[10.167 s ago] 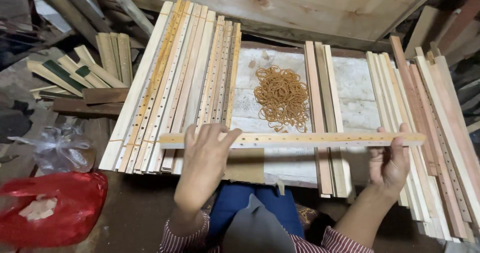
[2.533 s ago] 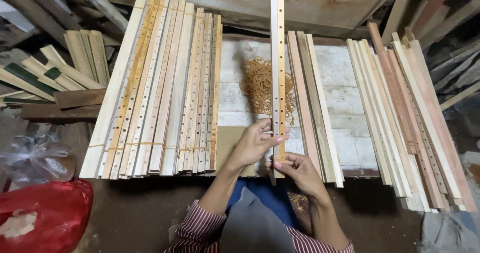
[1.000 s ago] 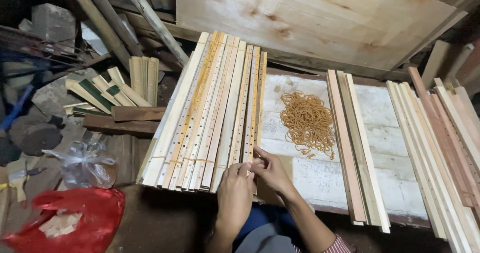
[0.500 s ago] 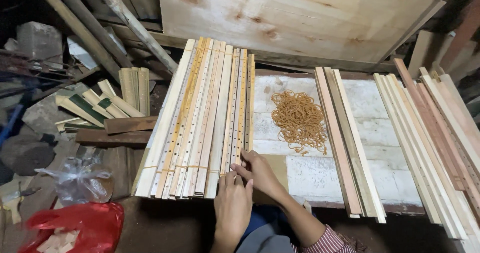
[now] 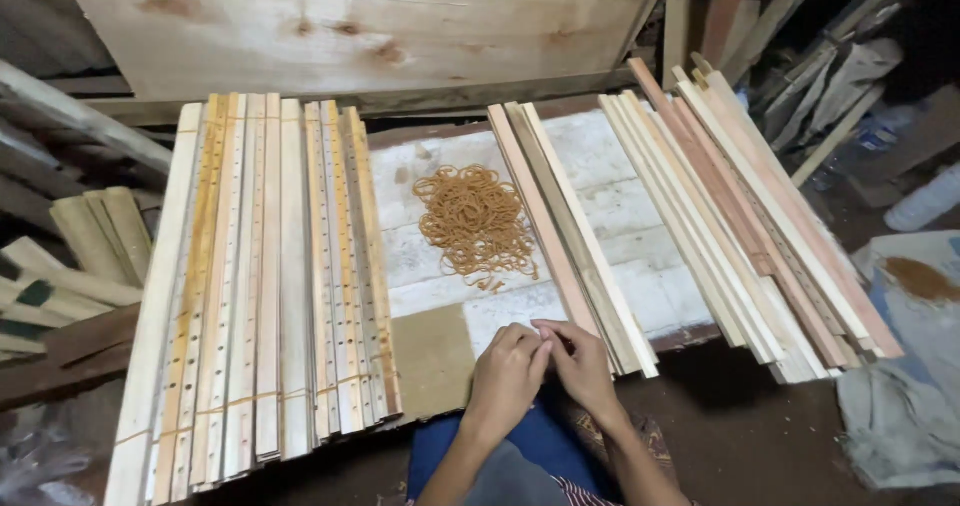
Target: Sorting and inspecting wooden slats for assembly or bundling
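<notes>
No labels, signs or screens appear in the head view. The only package-like item is a clear plastic bottle [image 5: 925, 198] lying on its side at the right edge, on the dark floor beyond the wooden strips; its cap end is out of frame. Crumpled clear plastic film [image 5: 40, 461] shows at the lower left corner, too dim to identify further.

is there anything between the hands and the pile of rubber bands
Nothing visible does. The left hand and right hand sit together at the near edge of the white board, and only bare board lies between them and the rubber band pile.
</notes>
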